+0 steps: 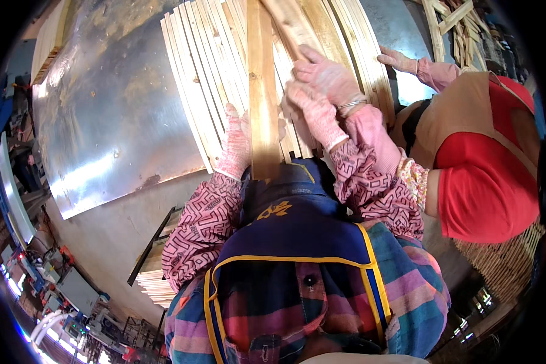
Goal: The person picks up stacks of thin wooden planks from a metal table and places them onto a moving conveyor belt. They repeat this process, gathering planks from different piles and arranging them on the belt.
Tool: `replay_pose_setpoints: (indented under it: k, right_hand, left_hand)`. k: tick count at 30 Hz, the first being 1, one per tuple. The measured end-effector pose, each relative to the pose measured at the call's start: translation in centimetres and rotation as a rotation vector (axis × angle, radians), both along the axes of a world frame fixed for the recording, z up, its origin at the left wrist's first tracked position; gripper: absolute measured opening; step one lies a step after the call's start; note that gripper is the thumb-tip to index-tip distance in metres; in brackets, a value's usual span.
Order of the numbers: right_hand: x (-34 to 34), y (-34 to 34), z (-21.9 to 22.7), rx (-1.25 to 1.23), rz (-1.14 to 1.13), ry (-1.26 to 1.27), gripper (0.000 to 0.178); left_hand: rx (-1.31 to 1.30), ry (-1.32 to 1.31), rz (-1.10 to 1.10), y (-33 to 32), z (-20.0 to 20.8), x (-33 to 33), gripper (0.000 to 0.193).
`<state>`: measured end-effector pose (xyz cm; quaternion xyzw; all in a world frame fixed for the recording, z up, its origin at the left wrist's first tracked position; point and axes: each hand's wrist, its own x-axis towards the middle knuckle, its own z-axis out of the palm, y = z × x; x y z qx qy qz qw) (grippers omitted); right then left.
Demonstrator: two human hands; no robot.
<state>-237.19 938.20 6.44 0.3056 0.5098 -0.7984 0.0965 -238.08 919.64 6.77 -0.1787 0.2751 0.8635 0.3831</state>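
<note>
Wooden board (262, 91) between gloved hands

- Our left hand (235, 142), in a pink knit glove, reaches forward with fingers pointing up and away — palm down and laid flat.
- Our right hand (314, 112), gloved the same, is raised a little further forward, fingers curled closed.
- Both forearms, in pink patterned sleeves, come up from below and angle in toward each other — elbows bent.
</note>
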Motion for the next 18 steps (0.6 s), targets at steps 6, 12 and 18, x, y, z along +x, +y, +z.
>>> replay_pose_setpoints:
  k: [6, 12, 18]
  right_hand:
    - [6.6, -2.4, 1.6, 0.08, 0.189, -0.113, 0.051]
    - [9.0, -2.1, 1.4, 0.412, 0.332, 0.035, 0.053]
    - [5.2, 0.4, 4.7, 1.406, 0.447, 0.029, 0.066]
  left_hand:
    - [-0.089, 0.111, -0.084, -1.2, -1.7, 0.2, 0.079]
    - [-0.28, 0.26, -0.154, -1.6, -2.1, -0.5, 0.06]
    - [-0.168, 0.204, -0.204, -0.8, -0.3, -0.4, 0.058]
